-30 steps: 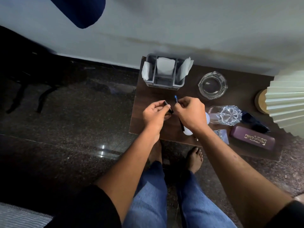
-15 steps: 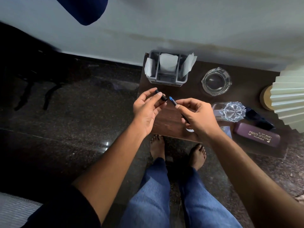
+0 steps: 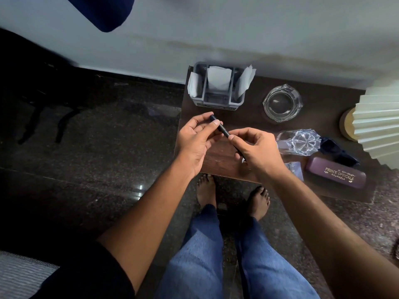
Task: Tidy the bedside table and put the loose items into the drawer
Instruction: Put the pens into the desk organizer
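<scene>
Above the left part of the dark wooden bedside table both my hands hold one dark pen. My left hand pinches its cap end between thumb and fingers. My right hand grips the barrel, whose lower part is hidden under my palm. The cap sits on the pen; no blue tip shows. A purple spectacle case lies near the table's front right, with a dark cloth just behind it. No drawer is visible.
A grey organiser with white papers stands at the back left. A glass ashtray sits to its right, a cut-glass tumbler lies on its side. A pleated lamp shade overhangs the right end. My bare feet stand before the table.
The cap in my left hand and the blue-tipped pen in my right hand were apart; now they have come together and the cap covers the tip.
</scene>
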